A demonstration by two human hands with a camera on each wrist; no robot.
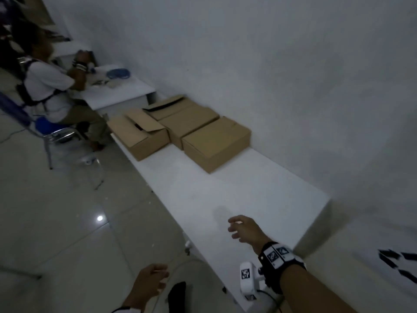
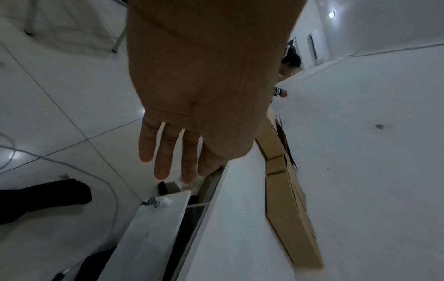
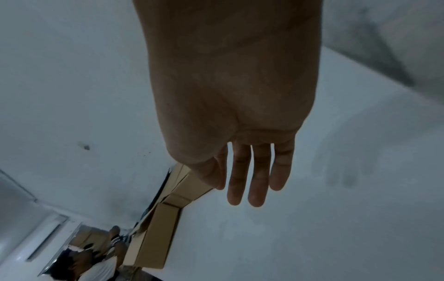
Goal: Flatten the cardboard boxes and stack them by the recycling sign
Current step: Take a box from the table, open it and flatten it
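Observation:
Several brown cardboard boxes (image 1: pixel 216 143) sit assembled on the far end of a long white table (image 1: pixel 237 195), against the wall; one (image 1: pixel 140 134) has loose top flaps. The boxes show in the left wrist view (image 2: pixel 288 209) and the right wrist view (image 3: pixel 158 233) too. My right hand (image 1: pixel 243 229) hovers over the near end of the table, fingers (image 3: pixel 257 182) straight and spread, holding nothing. My left hand (image 1: pixel 151 283) hangs below the table edge over the floor, fingers (image 2: pixel 165 152) relaxed and empty. A black-marked sheet (image 1: pixel 401 263) lies at the lower right.
A seated person (image 1: pixel 52 91) on a blue chair (image 1: pixel 52 129) works at a second white desk (image 1: pixel 117 89) beyond the boxes. A white wall (image 1: pixel 293 75) runs along the table's far side. Glossy tiled floor (image 1: pixel 56 222) lies left, with a cable (image 2: pixel 60 163) on it.

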